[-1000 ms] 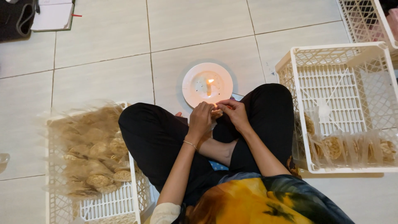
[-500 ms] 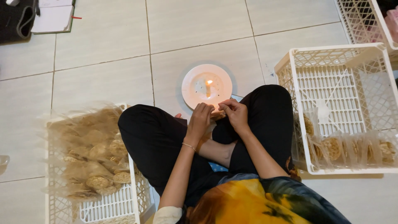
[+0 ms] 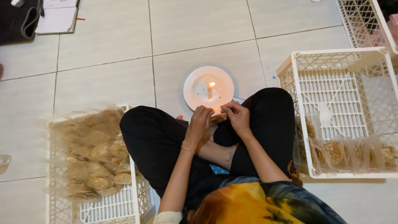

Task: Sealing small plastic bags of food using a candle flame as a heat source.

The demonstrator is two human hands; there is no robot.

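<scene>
Just beside the near rim of the white plate (image 3: 195,97) with its lit candle (image 3: 211,88), my left hand (image 3: 199,123) and right hand (image 3: 237,117) pinch a small snack packet (image 3: 217,116), which I judge the flame could scorch or burn through.

Soft, even indoor light; candle flame (image 3: 212,84) glows; packets at left (image 3: 89,153) blurred.

We cannot make out the small packet (image 3: 218,117), mostly hidden between our fingertips. At eight o'clock, the left basket (image 3: 108,203) is cut off by the bottom edge, its bagged crackers (image 3: 93,153) blurred.
</scene>
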